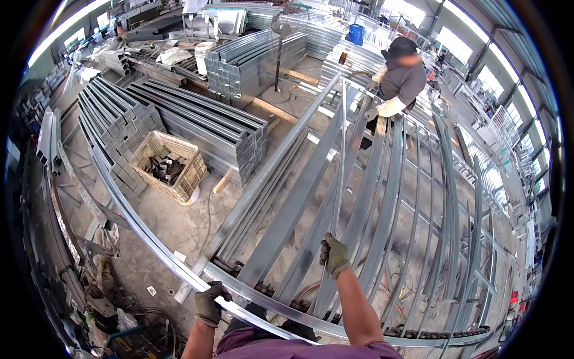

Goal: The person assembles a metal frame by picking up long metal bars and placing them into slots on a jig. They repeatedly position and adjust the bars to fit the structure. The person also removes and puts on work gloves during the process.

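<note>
My left hand [209,303], in a dark work glove, is closed around a long shiny metal bar [179,267] that curves across the lower left of the fisheye picture. My right hand [335,255], also gloved, is closed on the near end of a thin metal strip [341,161]. That strip stretches away from me over a large metal frame [275,169]. Several grey metal channels [296,210] lie lengthwise across the frame. At its far side a co-worker in a dark cap and light gloves [391,107] bends over the channels.
A cream plastic crate [185,185] of small metal pieces stands left of the frame. Behind it are stacks of metal profiles [239,140] and another tall stack [233,72]. Cables and a dark machine [140,344] lie at lower left. A blue bucket [356,34] stands far back.
</note>
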Action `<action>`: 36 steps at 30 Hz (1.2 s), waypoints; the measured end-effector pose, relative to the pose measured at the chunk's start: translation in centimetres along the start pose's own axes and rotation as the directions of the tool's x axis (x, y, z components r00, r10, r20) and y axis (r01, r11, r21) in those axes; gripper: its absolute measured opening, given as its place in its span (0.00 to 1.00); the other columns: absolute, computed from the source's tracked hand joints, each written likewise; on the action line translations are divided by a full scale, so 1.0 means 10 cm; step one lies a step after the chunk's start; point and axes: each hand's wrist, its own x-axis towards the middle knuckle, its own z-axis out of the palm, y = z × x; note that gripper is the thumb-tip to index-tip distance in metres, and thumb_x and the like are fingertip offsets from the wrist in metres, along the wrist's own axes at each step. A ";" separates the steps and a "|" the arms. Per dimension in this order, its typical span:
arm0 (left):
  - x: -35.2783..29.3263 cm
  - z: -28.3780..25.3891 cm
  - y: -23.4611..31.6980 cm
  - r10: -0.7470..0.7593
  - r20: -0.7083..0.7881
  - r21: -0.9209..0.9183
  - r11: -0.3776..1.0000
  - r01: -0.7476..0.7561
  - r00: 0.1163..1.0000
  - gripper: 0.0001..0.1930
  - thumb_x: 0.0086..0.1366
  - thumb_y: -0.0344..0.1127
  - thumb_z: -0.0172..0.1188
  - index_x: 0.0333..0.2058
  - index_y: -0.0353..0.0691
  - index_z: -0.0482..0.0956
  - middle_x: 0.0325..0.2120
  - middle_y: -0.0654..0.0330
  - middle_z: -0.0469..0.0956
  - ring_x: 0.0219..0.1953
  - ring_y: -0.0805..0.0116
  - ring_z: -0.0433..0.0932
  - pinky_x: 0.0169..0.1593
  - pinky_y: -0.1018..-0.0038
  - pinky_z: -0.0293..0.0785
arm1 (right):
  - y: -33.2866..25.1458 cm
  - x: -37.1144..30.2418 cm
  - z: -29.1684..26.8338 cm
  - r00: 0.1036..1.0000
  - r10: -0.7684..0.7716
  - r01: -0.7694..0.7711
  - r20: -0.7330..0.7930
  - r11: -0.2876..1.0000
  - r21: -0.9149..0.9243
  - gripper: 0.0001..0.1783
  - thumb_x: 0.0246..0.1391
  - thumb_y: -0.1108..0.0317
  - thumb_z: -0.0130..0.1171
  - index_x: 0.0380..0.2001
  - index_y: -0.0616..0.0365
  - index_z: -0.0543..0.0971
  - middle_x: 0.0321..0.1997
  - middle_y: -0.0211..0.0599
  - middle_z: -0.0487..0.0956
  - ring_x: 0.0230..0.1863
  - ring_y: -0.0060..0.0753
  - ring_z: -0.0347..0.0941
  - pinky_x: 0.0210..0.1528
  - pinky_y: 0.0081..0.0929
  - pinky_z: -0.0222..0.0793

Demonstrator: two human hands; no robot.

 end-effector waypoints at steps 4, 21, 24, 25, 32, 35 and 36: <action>0.02 -0.02 0.08 0.016 -0.010 0.010 1.000 -0.016 1.000 0.08 0.60 0.24 0.61 0.39 0.29 0.78 0.23 0.52 0.80 0.22 0.57 0.80 0.31 0.61 0.79 | -0.01 0.13 0.26 1.000 -0.005 0.004 0.022 1.000 0.029 0.19 0.66 0.48 0.61 0.29 0.49 0.73 0.17 0.23 0.67 0.15 0.26 0.60 0.20 0.34 0.57; 0.04 -0.28 0.16 0.063 -0.104 0.043 0.997 -0.058 0.993 0.09 0.60 0.27 0.63 0.39 0.30 0.77 0.23 0.52 0.79 0.23 0.57 0.80 0.31 0.61 0.80 | 0.27 0.32 1.19 0.991 -0.038 0.016 0.127 0.986 0.166 0.15 0.65 0.50 0.61 0.31 0.48 0.76 0.17 0.22 0.69 0.16 0.27 0.65 0.21 0.35 0.62; -0.04 -0.22 0.23 0.034 -0.153 0.103 0.994 -0.019 0.988 0.12 0.62 0.31 0.65 0.40 0.28 0.79 0.24 0.52 0.80 0.26 0.58 0.81 0.34 0.64 0.78 | 0.48 0.68 1.18 0.961 -0.098 0.064 0.257 0.988 0.139 0.15 0.66 0.51 0.60 0.31 0.49 0.77 0.19 0.25 0.72 0.16 0.29 0.67 0.22 0.36 0.67; -0.09 -0.22 0.29 0.050 -0.123 0.172 0.985 -0.028 0.991 0.13 0.63 0.31 0.64 0.41 0.27 0.79 0.26 0.52 0.81 0.27 0.59 0.81 0.35 0.66 0.78 | 0.51 0.64 1.28 0.970 0.012 -0.048 0.244 0.989 0.142 0.19 0.67 0.47 0.57 0.29 0.49 0.76 0.19 0.25 0.72 0.16 0.30 0.67 0.22 0.38 0.67; -0.18 -0.29 0.26 -0.017 -0.171 -0.038 0.999 0.011 0.985 0.09 0.62 0.28 0.65 0.39 0.30 0.80 0.26 0.55 0.81 0.25 0.61 0.82 0.32 0.67 0.80 | 0.61 0.98 1.85 0.939 0.229 -0.251 0.258 0.967 0.054 0.21 0.69 0.46 0.56 0.30 0.50 0.73 0.22 0.29 0.74 0.22 0.35 0.70 0.26 0.43 0.70; -0.20 -0.38 0.22 -0.044 -0.180 -0.071 0.997 0.032 0.983 0.13 0.64 0.27 0.64 0.44 0.26 0.77 0.27 0.53 0.81 0.26 0.58 0.81 0.36 0.63 0.79 | 0.66 1.01 2.04 0.943 0.279 -0.286 0.180 0.958 0.011 0.18 0.68 0.51 0.59 0.33 0.54 0.74 0.24 0.33 0.75 0.24 0.36 0.72 0.27 0.42 0.72; -0.20 -0.37 0.24 -0.046 -0.190 -0.069 0.997 0.033 0.981 0.12 0.63 0.27 0.64 0.43 0.28 0.78 0.27 0.53 0.81 0.26 0.59 0.81 0.35 0.64 0.80 | 0.78 1.29 1.99 0.935 0.285 -0.306 0.209 0.949 0.075 0.15 0.68 0.56 0.59 0.36 0.57 0.74 0.28 0.37 0.77 0.25 0.37 0.74 0.29 0.39 0.78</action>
